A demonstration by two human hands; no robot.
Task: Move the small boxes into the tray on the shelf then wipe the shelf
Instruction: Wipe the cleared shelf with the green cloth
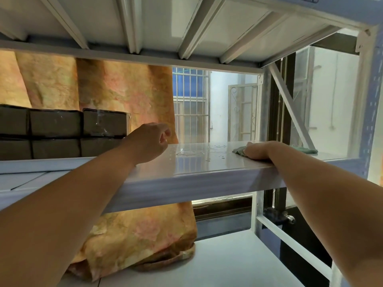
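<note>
**A:** Where are your hands, relative to the shelf?

**B:** Both are up on the shelf, the white board at eye level. My right hand lies palm-down near its front edge, toward the right end, pressing a green cloth flat on the surface. The fingers are laid out over the cloth, not clenched; part of the cloth shows past my wrist on the far side.

**A:** And the left?

**B:** My left hand hovers just above the shelf, left of the middle. Fingers loosely curled, thumb and fingertips close together, nothing in them.

**A:** The boxes?

**B:** The dark boxes are stacked in two rows at the shelf's left end, just left of my left hand. I cannot tell from here whether a tray sits under them.

**A:** Surface condition?

**B:** Water droplets and wet streaks lie on the shelf between my two hands. An orange patterned curtain hangs behind the shelf, back of the boxes.
</note>
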